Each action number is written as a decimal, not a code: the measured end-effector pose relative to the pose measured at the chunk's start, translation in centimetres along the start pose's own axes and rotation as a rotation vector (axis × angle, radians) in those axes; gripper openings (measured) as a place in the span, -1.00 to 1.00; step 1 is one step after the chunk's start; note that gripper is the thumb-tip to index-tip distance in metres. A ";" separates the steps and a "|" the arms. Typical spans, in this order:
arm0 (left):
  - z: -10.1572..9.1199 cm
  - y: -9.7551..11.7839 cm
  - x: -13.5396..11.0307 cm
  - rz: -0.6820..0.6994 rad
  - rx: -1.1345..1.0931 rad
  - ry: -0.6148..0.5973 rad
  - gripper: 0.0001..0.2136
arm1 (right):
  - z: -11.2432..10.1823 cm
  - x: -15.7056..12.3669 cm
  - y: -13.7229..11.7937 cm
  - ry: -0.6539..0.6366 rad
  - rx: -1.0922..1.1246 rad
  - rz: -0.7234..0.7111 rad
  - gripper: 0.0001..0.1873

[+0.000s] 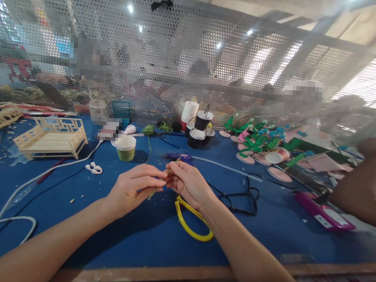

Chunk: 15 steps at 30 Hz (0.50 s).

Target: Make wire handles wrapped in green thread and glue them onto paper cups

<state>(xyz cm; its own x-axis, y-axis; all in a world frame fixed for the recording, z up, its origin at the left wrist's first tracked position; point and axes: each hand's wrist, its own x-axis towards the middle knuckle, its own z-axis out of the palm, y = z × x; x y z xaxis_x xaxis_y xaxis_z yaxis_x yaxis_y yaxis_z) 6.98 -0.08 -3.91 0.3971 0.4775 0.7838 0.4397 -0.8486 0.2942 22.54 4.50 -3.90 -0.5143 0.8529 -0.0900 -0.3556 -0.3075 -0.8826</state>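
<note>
Fingers (155, 182) of the left hand (133, 191) and right hand (188, 185) were pinched shut on a thin green stem (152, 194), held above the blue table (266, 224); a light grip, kept close together, was judged safest against bending.

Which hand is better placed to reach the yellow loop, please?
Probably the right hand: the loop lies just under its wrist, the left hand farther off. Both pinch a thin stick.

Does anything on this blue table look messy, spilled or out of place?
Only a little litter: pale scraps lie strewn over the blue table left of the left hand, thickest near the wooden miniature bench. The left hand and right hand pinch a thin green stem. Nothing looks spilled or broken.
</note>
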 end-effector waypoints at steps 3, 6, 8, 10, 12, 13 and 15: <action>-0.3 0.0 0.3 0.105 0.026 -0.038 -0.84 | 0.0 -0.1 -0.3 0.002 -0.017 -0.017 -0.76; -0.6 0.1 0.5 0.139 0.022 -0.097 -0.80 | 0.1 -0.1 -0.4 0.000 -0.068 -0.032 -0.74; -0.8 0.2 0.5 0.113 0.000 -0.138 -0.77 | 0.1 -0.1 -0.5 0.007 -0.103 -0.050 -0.74; -0.9 0.5 0.4 0.019 -0.040 -0.185 -0.76 | 0.1 -0.1 -0.4 0.009 -0.137 -0.079 -0.76; -1.0 0.8 0.5 -0.123 -0.100 -0.227 -0.78 | 0.0 -0.1 -0.3 0.011 -0.189 -0.116 -0.78; -1.1 0.9 0.6 -0.193 -0.136 -0.241 -0.79 | 0.0 -0.1 -0.3 0.013 -0.223 -0.137 -0.79; -1.1 1.1 0.8 -0.295 -0.215 -0.248 -0.81 | -0.1 0.0 -0.1 0.018 -0.294 -0.172 -0.80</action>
<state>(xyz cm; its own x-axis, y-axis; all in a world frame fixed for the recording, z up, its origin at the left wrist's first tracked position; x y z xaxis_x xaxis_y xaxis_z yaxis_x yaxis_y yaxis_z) 6.93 -0.90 -2.40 0.4723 0.7247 0.5017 0.3964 -0.6830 0.6135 22.66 4.55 -3.82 -0.4518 0.8896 0.0663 -0.1942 -0.0255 -0.9806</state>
